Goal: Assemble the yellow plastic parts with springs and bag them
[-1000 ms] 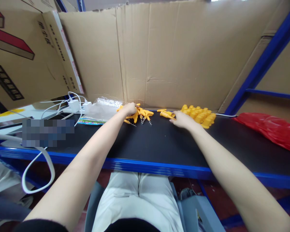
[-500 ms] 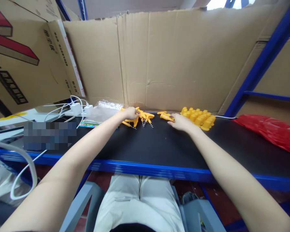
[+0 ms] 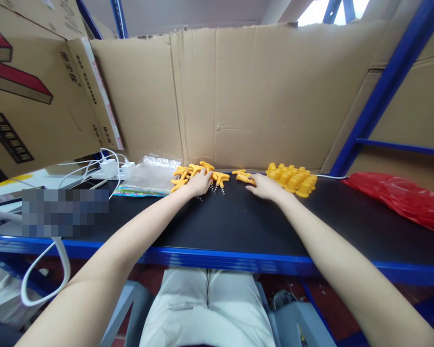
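A: Step in hand?
B: Judging by posture, someone is handling loose orange corkscrew pieces (image 3: 193,168). Any next move is probably calling for a fingertip pinch, singling one out from crossed neighbours.

A: Surroundings, largest first, bench middle as clock centre?
B: A creased cardboard panel (image 3: 282,96) is standing across twelve. The bench (image 3: 235,226), black and smooth, is running below it. At three, a red plastic bag (image 3: 401,200) is slumping, thin, wrinkled, shiny. At ten, a clear pouch (image 3: 148,178) is lying flat, crinkling along its far edge. At two, yellow cups (image 3: 287,182) are standing in a tight block, smooth, rims flaring.

A: Hands?
B: The left hand (image 3: 200,183) is resting at eleven over the corkscrew pieces, fingers part-curled; whether it is gripping one, I cannot tell. The right hand (image 3: 262,187) is sitting at one, beside the cups, thumb and fingers parted about an orange tube (image 3: 244,179); firm hold, cannot tell.

A: Smallest parts?
B: The corkscrew pieces are lying heaped, handles rounded and branching, looking like plastic. Thin metal coils (image 3: 223,190) are spiralling out toward six, possibly snagging each other.
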Action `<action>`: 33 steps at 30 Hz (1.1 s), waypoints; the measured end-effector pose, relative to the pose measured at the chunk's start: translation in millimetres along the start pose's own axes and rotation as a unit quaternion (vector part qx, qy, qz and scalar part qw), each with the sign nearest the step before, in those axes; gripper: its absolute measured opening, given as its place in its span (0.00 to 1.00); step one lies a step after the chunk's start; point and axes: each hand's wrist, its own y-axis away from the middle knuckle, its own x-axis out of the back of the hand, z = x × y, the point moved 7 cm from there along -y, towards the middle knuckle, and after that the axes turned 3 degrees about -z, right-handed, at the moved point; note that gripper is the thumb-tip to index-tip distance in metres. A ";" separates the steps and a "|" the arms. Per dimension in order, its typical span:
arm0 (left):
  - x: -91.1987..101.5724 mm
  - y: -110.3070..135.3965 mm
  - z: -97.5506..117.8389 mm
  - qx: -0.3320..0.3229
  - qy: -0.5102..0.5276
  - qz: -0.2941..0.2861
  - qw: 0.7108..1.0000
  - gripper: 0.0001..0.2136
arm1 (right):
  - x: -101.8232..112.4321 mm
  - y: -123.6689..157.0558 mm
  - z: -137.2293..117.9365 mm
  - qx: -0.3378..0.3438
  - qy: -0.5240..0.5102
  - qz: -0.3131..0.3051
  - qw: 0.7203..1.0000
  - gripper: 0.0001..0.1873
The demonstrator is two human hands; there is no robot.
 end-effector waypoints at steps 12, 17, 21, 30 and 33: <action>10.6 4.2 11.8 0.036 -0.049 0.099 0.993 0.18 | -14.4 -8.6 17.0 -0.036 0.034 0.021 0.999 0.23; 16.4 5.8 14.9 0.036 -0.031 0.125 0.991 0.18 | -12.1 -9.4 21.9 -0.047 0.018 0.064 0.997 0.26; 18.1 3.5 17.2 0.024 -0.014 0.135 0.990 0.17 | -22.3 -13.3 27.6 -0.059 -0.012 0.031 0.998 0.29; 22.2 4.6 28.6 -0.068 -0.037 0.085 0.993 0.16 | -20.2 -15.2 26.5 -0.047 -0.054 0.058 0.996 0.29; 24.3 6.1 44.8 -0.099 -0.069 0.032 0.992 0.15 | -24.7 -15.9 23.9 -0.029 -0.044 0.063 0.997 0.32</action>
